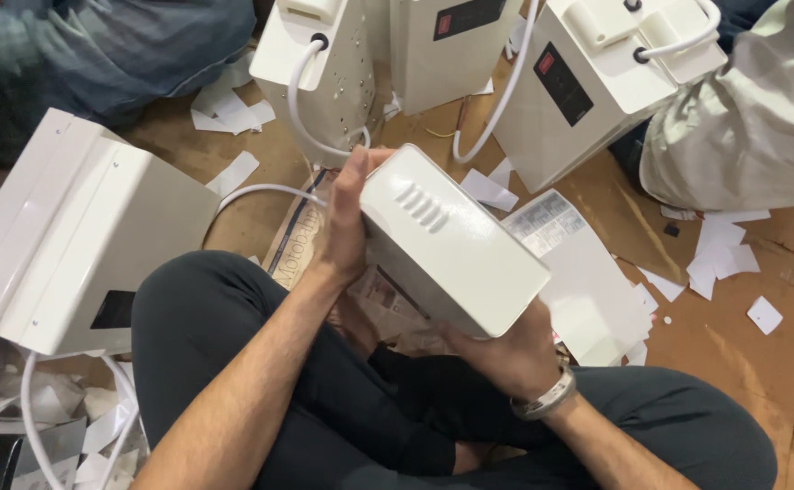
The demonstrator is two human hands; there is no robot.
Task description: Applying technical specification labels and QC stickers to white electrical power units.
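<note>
I sit cross-legged in dark trousers and hold a white box-shaped metal unit (451,240) with short vent slots above my lap. My left hand (347,218) grips its far left end, thumb on the top edge. Under the near right corner, my right hand (506,354) supports the unit; a metal bracelet sits on that wrist. The unit is tilted, its slotted face up.
Several similar white units with white cables stand around: one large (70,236) at my left, others at the back (324,73) and back right (596,82). White paper scraps (719,254) litter the brown cardboard floor. A grey sack (760,118) lies right, blue cloth (97,54) back left.
</note>
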